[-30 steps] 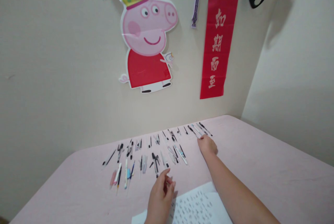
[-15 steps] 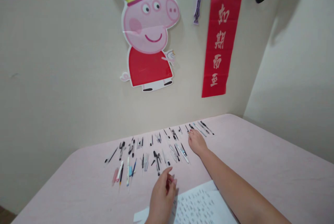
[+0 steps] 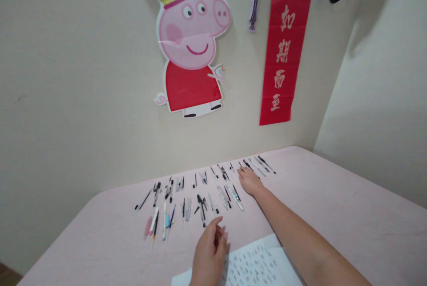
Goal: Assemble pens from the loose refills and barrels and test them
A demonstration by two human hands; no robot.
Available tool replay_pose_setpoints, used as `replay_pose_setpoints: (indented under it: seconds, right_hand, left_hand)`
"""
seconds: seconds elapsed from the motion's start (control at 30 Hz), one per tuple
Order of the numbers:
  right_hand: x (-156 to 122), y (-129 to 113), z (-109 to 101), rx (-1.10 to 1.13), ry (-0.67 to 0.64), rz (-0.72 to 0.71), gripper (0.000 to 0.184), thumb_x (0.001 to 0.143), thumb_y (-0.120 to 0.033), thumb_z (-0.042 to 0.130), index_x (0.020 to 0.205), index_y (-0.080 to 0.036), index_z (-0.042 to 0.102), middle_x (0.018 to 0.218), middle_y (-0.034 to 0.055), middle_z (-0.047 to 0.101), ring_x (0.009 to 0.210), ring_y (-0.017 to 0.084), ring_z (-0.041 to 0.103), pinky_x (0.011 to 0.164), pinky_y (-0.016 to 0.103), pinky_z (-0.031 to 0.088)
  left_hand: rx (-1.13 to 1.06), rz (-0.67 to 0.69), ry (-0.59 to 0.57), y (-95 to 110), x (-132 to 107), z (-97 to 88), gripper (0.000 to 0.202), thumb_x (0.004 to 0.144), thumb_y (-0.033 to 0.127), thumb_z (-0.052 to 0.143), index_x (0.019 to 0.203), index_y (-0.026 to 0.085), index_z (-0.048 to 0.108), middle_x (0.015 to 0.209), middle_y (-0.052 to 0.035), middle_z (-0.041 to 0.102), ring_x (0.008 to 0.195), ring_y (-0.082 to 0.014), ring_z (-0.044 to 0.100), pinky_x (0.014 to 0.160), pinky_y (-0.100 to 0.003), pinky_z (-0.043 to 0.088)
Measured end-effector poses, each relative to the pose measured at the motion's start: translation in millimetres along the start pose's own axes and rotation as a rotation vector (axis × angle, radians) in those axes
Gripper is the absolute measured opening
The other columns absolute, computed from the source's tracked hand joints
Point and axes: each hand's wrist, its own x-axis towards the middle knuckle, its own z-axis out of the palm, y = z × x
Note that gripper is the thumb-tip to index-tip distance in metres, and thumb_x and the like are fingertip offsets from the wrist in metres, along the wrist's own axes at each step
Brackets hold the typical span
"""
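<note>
My right hand (image 3: 250, 181) reaches to the back row of pens. Its fingers are stretched out low over the bed-like pink surface, with the tips at the near end of a thin black refill (image 3: 240, 163); whether they touch it I cannot tell. Just right of that hand lies a black pen (image 3: 248, 165). Nearer to me, my left hand (image 3: 210, 250) hovers with loosely bent fingers and nothing visible in them, over the edge of a handwritten sheet (image 3: 253, 261). Beyond its fingertips is a clear pen with a black cap (image 3: 201, 210) and small dark parts beside it.
Several pens, caps and refills lie in rows across the pink cloth (image 3: 110, 232). A pink pen barrel (image 3: 147, 227) and a white pen (image 3: 164, 221) are at the front left. The wall behind carries a pig cutout (image 3: 190, 54) and a red banner (image 3: 287, 50).
My right hand has shifted slightly left, uncovering more of the black pen on its right. My left hand stays almost in place, and the view has moved a little.
</note>
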Motion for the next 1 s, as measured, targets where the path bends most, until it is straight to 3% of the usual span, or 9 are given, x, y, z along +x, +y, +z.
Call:
replay_pose_setpoints:
  seconds: [0.1, 0.47, 0.8, 1.0]
  right_hand:
    - [-4, -1, -3, 0.009, 0.009, 0.000, 0.040, 0.090, -0.017, 0.038, 0.124, -0.009, 0.056, 0.133, 0.0155, 0.051, 0.126, 0.022, 0.041, 0.108, 0.034, 0.026]
    - [-48, -8, -21, 0.063, 0.013, -0.015, 0.038, 0.088, -0.018, 0.041, 0.120, -0.010, 0.060, 0.128, 0.0138, 0.055, 0.121, 0.021, 0.047, 0.106, 0.031, 0.032]
    - [-98, -16, -24, 0.148, 0.045, -0.028, 0.039, 0.086, -0.017, 0.043, 0.120, -0.012, 0.061, 0.129, 0.0143, 0.055, 0.125, 0.025, 0.043, 0.108, 0.040, 0.032]
    - [-100, -22, -31, 0.162, 0.101, -0.067, 0.036, 0.082, -0.009, 0.044, 0.107, -0.013, 0.068, 0.117, 0.0147, 0.062, 0.118, 0.027, 0.049, 0.107, 0.046, 0.032]
  left_hand:
    - [-0.012, 0.068, -0.065, -7, 2, 0.5, 0.040, 0.080, 0.036, 0.052, 0.115, 0.018, 0.057, 0.084, -0.0039, 0.062, 0.071, -0.0170, 0.059, 0.069, -0.028, 0.048]
    - [0.010, 0.074, -0.058, -5, 2, -1.2, 0.036, 0.079, 0.033, 0.052, 0.111, 0.018, 0.059, 0.083, -0.0042, 0.062, 0.072, -0.0177, 0.059, 0.070, -0.029, 0.047]
    - [-0.004, 0.082, -0.045, -2, 1, -0.9, 0.034, 0.078, 0.030, 0.052, 0.109, 0.018, 0.060, 0.085, -0.0053, 0.063, 0.073, -0.0182, 0.059, 0.071, -0.030, 0.048]
    - [-0.010, 0.097, -0.054, -1, 1, -0.7, 0.034, 0.080, 0.029, 0.050, 0.110, 0.016, 0.059, 0.083, -0.0056, 0.063, 0.069, -0.0175, 0.059, 0.067, -0.029, 0.047]
